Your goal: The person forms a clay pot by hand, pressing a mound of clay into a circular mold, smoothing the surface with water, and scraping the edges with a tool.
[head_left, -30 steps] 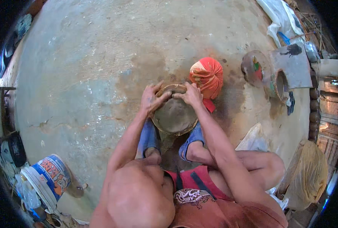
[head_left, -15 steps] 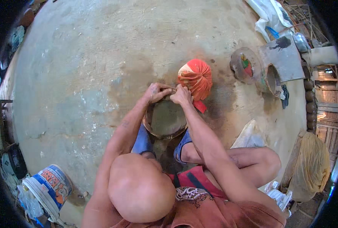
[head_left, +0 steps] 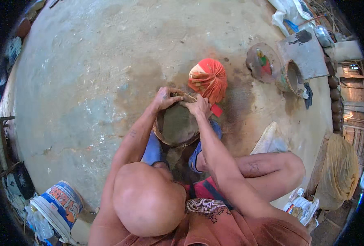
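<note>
A round tan-rimmed vessel or mould [head_left: 176, 128] holding smooth dark grey wet material rests between my feet in blue footwear [head_left: 150, 148]. My left hand [head_left: 165, 98] has its fingers curled over the far left rim. My right hand [head_left: 198, 105] grips that rim a little to the right, thumb inward, with some fingertips hidden. Just beyond it sits a tied orange-red cloth bundle [head_left: 208, 82], pale on one side.
On the concrete floor [head_left: 79, 69] at right are a shallow dish [head_left: 255, 62], a grey board [head_left: 307, 53], a hollow container [head_left: 291, 78] and a pale sack [head_left: 266, 141]. A draped cloth [head_left: 339, 168] lies lower right, a bucket [head_left: 57, 209] lower left.
My hands have shifted slightly left along the far rim, the right thumb drawing back from the middle. The vessel appears higher and further left in view, as does much of the surroundings.
</note>
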The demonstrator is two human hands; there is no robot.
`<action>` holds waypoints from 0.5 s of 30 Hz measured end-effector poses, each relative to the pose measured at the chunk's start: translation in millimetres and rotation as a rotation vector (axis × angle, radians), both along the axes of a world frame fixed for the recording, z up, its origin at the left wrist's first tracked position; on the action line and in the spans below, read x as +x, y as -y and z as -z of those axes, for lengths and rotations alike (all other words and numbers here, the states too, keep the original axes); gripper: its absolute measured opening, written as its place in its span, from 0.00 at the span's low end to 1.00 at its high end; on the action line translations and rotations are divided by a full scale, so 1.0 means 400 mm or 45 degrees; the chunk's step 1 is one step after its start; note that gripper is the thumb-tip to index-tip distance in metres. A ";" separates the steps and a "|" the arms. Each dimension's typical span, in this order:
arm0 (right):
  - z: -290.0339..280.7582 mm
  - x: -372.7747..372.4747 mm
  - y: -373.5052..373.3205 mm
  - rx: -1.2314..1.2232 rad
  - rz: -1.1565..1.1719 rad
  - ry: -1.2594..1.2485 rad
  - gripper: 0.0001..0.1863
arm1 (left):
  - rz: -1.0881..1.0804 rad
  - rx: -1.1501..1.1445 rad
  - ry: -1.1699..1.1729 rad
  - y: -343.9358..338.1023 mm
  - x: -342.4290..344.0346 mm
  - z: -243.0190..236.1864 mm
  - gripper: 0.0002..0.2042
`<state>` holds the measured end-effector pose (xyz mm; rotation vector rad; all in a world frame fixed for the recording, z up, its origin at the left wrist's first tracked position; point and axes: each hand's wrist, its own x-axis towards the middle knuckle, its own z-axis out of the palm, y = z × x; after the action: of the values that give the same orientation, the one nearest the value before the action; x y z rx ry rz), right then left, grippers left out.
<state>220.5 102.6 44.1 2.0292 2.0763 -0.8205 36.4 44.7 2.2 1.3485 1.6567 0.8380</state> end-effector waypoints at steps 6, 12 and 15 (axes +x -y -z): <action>0.015 0.046 0.032 -0.120 0.063 -0.082 0.46 | -0.053 -0.032 0.010 0.012 -0.006 0.018 0.20; 0.036 0.055 0.042 0.082 0.174 -0.081 0.41 | -0.026 0.027 0.059 0.002 0.012 0.015 0.20; 0.016 0.030 0.013 -0.076 0.162 -0.024 0.47 | -0.028 0.019 0.001 0.007 -0.010 0.025 0.20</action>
<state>232.5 97.3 37.7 2.1477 1.9240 -0.9139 32.5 41.8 -7.7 1.3418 1.6705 0.8650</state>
